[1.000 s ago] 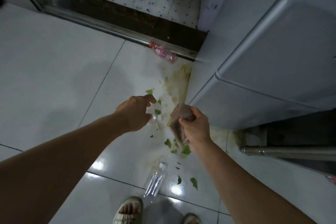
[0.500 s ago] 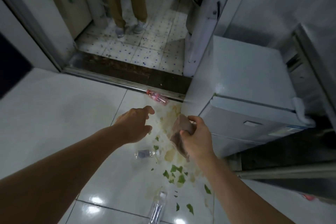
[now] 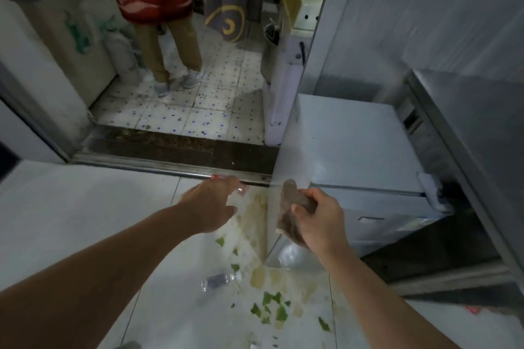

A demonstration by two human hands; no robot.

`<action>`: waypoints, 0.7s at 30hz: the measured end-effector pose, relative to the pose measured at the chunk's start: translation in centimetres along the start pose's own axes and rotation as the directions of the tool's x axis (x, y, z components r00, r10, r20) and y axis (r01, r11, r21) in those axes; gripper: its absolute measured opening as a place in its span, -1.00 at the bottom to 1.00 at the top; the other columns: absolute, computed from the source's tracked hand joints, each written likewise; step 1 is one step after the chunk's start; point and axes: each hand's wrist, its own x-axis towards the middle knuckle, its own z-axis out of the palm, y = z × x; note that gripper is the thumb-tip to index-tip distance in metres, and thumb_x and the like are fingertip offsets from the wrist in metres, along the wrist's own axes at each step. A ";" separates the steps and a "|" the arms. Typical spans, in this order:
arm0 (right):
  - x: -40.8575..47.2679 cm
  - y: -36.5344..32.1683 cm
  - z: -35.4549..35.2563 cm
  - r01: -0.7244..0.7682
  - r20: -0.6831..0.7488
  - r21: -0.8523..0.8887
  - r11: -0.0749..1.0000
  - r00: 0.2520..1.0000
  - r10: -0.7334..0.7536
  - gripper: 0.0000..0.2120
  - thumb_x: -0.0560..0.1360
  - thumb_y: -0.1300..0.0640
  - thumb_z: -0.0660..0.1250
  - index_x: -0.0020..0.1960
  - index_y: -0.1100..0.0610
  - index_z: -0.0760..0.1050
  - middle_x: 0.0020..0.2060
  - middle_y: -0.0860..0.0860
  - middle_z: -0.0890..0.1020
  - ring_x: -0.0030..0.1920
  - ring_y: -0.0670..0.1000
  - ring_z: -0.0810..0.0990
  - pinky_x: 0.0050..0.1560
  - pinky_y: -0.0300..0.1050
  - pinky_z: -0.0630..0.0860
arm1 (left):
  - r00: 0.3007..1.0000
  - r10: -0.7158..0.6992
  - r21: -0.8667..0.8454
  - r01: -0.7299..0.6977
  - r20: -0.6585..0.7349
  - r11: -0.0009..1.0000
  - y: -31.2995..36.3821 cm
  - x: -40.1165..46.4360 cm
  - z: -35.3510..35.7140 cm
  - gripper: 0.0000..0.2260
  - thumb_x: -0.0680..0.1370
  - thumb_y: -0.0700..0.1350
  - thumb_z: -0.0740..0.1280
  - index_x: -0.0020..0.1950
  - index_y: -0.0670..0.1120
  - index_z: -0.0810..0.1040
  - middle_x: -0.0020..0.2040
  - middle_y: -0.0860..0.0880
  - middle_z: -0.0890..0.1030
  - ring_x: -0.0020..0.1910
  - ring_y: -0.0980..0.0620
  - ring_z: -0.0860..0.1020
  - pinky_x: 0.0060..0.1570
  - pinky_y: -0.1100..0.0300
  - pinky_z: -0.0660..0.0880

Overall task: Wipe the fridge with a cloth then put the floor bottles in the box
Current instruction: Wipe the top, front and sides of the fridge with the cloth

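Two hands reach out: the right hand [image 3: 317,221] grips a brown cloth [image 3: 289,212] beside the white fridge [image 3: 354,150], the left hand [image 3: 211,205] hangs relaxed and empty; wiping likely needs the cloth pressed flat.

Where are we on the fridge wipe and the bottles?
Nothing looks finished. In hand: the right hand grips the cloth beside the fridge; the left hand is open. Left: the clear bottle and pink bottle lie on the floor; no box in view.
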 end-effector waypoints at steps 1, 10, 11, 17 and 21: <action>0.4 -0.4 0.3 -0.004 -0.029 -0.009 1.000 1.000 0.004 -0.86 0.49 0.25 0.34 0.01 0.08 0.51 -0.26 -0.18 0.50 -0.28 -0.26 0.45 -0.30 -0.54 0.35 | 0.999 0.030 0.006 -0.030 0.010 1.000 -0.3 1.0 -0.5 -0.63 0.49 -0.08 0.37 0.28 0.01 0.41 0.20 -0.01 0.53 0.13 0.03 0.50 0.15 0.14 0.46; 2.4 -4.2 4.7 -0.250 -0.371 -0.091 0.964 0.907 0.200 -0.79 0.49 0.24 0.34 0.12 0.13 0.51 -0.10 -0.07 0.52 -0.05 -0.07 0.47 -0.01 -0.34 0.32 | 0.906 0.350 0.003 -0.361 0.236 0.932 -6.1 8.9 -5.5 -0.65 0.51 -0.10 0.33 0.29 -0.01 0.41 0.18 -0.03 0.55 0.11 -0.04 0.53 0.08 0.09 0.49; 2.3 -4.7 4.9 -0.277 -0.410 -0.074 0.958 0.884 0.224 -0.80 0.48 0.26 0.34 0.10 0.15 0.53 -0.10 -0.04 0.56 -0.04 -0.04 0.50 0.00 -0.31 0.36 | 0.890 0.368 0.007 -0.384 0.271 0.923 -6.8 9.4 -6.1 -0.64 0.51 -0.10 0.32 0.30 0.00 0.40 0.18 -0.02 0.55 0.11 -0.04 0.53 0.08 0.07 0.49; 1.9 -6.5 5.4 -0.344 -0.560 -0.012 0.939 0.780 0.279 -0.79 0.46 0.32 0.35 0.07 0.15 0.55 -0.07 0.02 0.61 -0.03 -0.02 0.55 -0.02 -0.33 0.36 | 0.832 0.430 0.041 -0.472 0.350 0.880 -8.0 12.7 -8.0 -0.70 0.52 -0.07 0.31 0.24 0.02 0.42 0.09 -0.01 0.55 0.01 -0.01 0.55 0.01 0.01 0.53; 2.8 -6.5 5.5 -0.338 -0.613 0.004 0.941 0.743 0.269 -0.75 0.47 0.33 0.34 0.12 0.15 0.56 -0.01 0.03 0.62 0.01 -0.03 0.56 0.03 -0.33 0.40 | 0.791 0.488 0.024 -0.533 0.368 0.846 -6.3 15.7 -7.0 -0.65 0.51 -0.12 0.30 0.28 0.05 0.38 0.15 0.00 0.52 0.06 -0.03 0.52 0.01 0.07 0.51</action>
